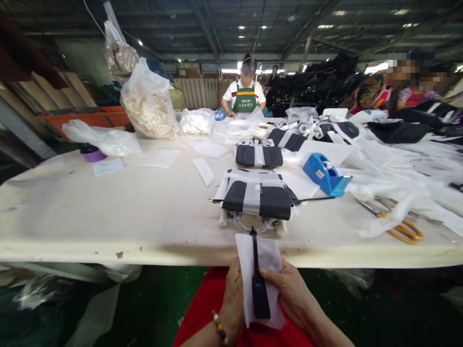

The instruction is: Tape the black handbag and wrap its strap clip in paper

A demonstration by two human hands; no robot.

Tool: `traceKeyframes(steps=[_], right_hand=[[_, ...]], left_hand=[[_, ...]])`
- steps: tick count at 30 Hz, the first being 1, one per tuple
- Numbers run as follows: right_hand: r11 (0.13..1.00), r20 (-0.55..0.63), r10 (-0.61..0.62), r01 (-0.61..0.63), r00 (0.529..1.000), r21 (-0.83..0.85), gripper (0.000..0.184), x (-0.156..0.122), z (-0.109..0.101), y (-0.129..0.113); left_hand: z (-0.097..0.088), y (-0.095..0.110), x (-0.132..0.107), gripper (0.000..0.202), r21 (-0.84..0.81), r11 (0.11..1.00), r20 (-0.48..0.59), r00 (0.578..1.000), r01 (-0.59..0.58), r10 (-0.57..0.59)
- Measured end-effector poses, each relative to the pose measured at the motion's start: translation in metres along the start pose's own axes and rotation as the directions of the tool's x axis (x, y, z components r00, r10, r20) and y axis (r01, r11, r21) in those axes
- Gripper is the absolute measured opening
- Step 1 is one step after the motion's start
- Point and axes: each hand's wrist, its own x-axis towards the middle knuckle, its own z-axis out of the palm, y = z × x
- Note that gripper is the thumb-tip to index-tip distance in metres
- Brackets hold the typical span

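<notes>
Over my lap, at the near table edge, a black leather bag tag (259, 294) with a narrow strap lies along a sheet of white tissue paper (247, 270). My left hand (233, 294) grips the paper's left edge, its fingers partly hidden behind the sheet. My right hand (285, 284) pinches from the other side, thumb pressed on the tag and fingers behind the paper. Just past the strap's tip sits a black handbag (237, 195), wrapped with a pale band and with a plastic-covered handle towards me.
A blue tape dispenser (321, 174) and yellow-handled scissors (403, 231) lie to the right, among white paper strips. Another black bag (269, 156) lies behind the handbag. Clear plastic sacks (148, 103) stand at the back left. A co-worker (246, 94) in a green apron works across the table.
</notes>
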Motion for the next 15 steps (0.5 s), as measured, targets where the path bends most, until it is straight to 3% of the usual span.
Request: traceKeyframes(steps=[3, 7, 12, 15], right_hand=[[1.0, -0.037, -0.01, 0.01, 0.999, -0.01, 0.042, -0.001, 0.002, 0.0], [0.996, -0.04, -0.014, 0.011, 0.999, -0.089, 0.035, -0.004, 0.006, -0.002], [0.973, 0.002, -0.051, 0.05, 0.999, -0.224, 0.035, -0.003, 0.005, 0.0], [0.934, 0.05, -0.098, 0.109, 0.994, -0.341, 0.04, 0.009, -0.015, 0.01]], left_hand=[[0.005, -0.001, -0.001, 0.037, 0.115, 0.992, 0.029, 0.998, -0.053, 0.05], [0.015, -0.003, -0.004, 0.05, 0.276, 0.961, 0.073, 0.997, 0.019, -0.04], [0.018, -0.011, 0.003, 0.06, 0.128, 0.976, 0.055, 0.982, 0.173, -0.182], [0.012, -0.017, 0.01, 0.058, 0.176, 0.963, 0.005, 0.978, 0.204, -0.208]])
